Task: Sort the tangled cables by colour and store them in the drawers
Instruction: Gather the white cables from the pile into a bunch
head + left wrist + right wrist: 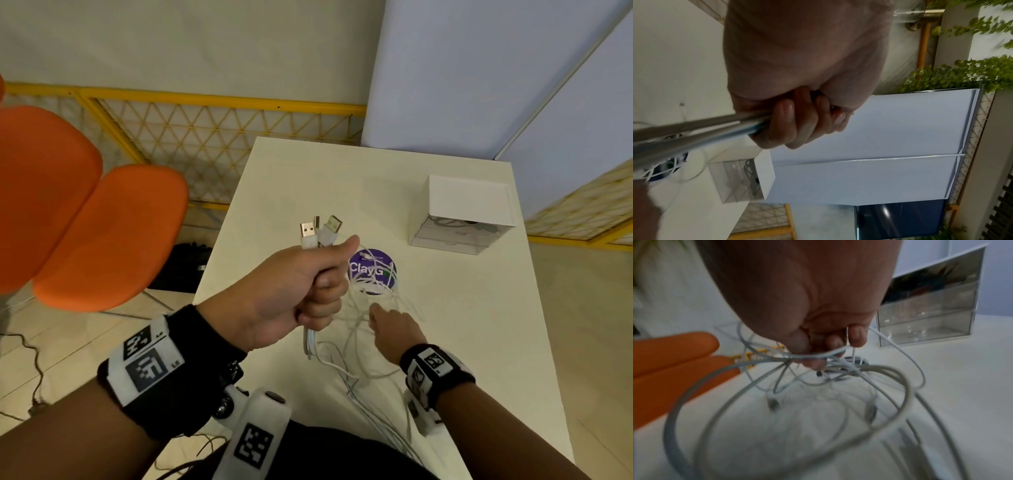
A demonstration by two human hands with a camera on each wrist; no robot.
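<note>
My left hand (318,291) is raised above the table and grips a bundle of white cables; their USB plugs (320,233) stick up out of the fist. In the left wrist view the fingers (789,120) are curled round the cable strands (694,134). My right hand (383,322) reaches down into the tangle of white cables (359,342) lying on the table. Its fingers (857,337) are hooked round thin strands (818,355). The white drawer unit (462,212) stands at the far right, with dark cables visible in its top drawer.
A round purple sticker (371,270) lies under the tangle on the white table (479,325). Two orange chairs (85,219) stand to the left, with a yellow mesh fence (212,137) behind them. Pale blue partition panels (479,68) stand behind the table.
</note>
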